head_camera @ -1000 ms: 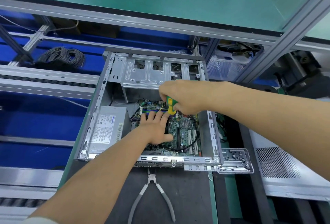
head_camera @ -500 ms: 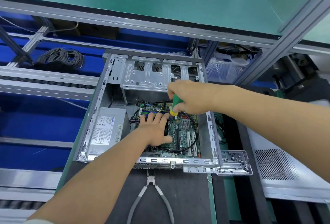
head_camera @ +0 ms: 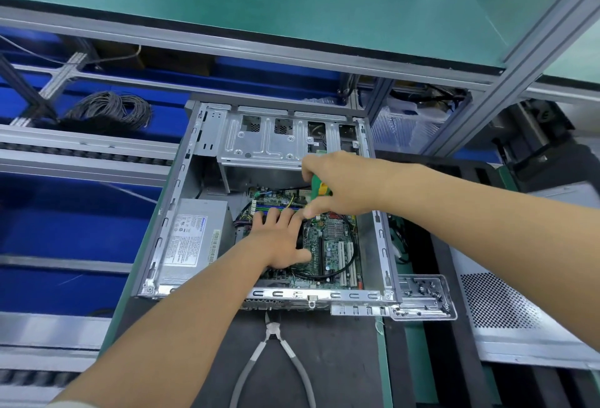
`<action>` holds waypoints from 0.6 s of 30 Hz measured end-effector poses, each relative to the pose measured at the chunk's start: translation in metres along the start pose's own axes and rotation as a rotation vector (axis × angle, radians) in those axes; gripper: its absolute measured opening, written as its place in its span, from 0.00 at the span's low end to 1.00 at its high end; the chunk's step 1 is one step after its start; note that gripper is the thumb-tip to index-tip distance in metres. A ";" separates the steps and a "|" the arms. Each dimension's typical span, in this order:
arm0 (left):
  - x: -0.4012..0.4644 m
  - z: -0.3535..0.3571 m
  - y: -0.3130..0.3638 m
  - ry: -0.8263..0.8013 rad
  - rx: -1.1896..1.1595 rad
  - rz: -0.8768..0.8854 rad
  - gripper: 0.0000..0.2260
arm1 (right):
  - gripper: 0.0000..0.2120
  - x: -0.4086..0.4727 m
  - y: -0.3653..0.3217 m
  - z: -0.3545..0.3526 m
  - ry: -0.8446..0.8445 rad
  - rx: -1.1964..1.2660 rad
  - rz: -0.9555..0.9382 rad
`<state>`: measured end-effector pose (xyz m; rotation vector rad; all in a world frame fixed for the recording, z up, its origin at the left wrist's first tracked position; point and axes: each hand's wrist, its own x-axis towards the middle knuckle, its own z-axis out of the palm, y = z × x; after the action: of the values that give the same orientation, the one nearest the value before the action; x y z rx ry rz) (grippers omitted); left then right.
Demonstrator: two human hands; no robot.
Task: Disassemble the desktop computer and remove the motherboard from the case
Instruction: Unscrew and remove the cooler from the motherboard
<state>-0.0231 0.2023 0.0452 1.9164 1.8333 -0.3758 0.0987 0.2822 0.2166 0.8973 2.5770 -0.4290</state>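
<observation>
An open silver computer case (head_camera: 168,212) lies on the bench with its side off. Inside it sits the green motherboard (head_camera: 331,245), with a black cable looped over its right half. My left hand (head_camera: 279,242) rests flat on the board, fingers spread, covering what is under it. Just above it, my right hand (head_camera: 337,183) is closed around a green and yellow screwdriver (head_camera: 319,189), held upright over the board's upper middle. The screwdriver's tip is hidden behind my fingers.
A grey power supply (head_camera: 194,238) fills the case's left side and a metal drive cage (head_camera: 269,141) its far end. Grey-handled pliers (head_camera: 276,359) lie in front of the case. A loose metal bracket (head_camera: 422,297) and a perforated side panel (head_camera: 506,313) lie at right. Coiled cable (head_camera: 107,110) sits far left.
My right hand has turned on the screwdriver and shifted slightly right and away from me. My left hand has stayed flat on the board.
</observation>
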 end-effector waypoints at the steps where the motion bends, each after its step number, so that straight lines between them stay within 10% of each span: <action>1: 0.000 0.000 0.000 0.000 -0.006 -0.002 0.38 | 0.29 -0.001 -0.002 0.001 0.038 -0.049 0.074; 4: 0.001 0.001 -0.001 0.007 -0.027 -0.002 0.39 | 0.29 0.000 -0.007 0.004 0.173 -0.339 0.118; 8: 0.002 0.004 -0.002 0.008 -0.005 -0.006 0.38 | 0.16 0.001 -0.007 0.003 0.090 -0.215 -0.060; 18: 0.004 0.005 -0.003 0.020 -0.019 -0.008 0.39 | 0.24 -0.004 -0.013 -0.001 0.036 -0.139 0.211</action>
<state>-0.0253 0.2029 0.0388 1.9070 1.8517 -0.3411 0.0935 0.2707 0.2209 1.1201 2.4741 -0.1728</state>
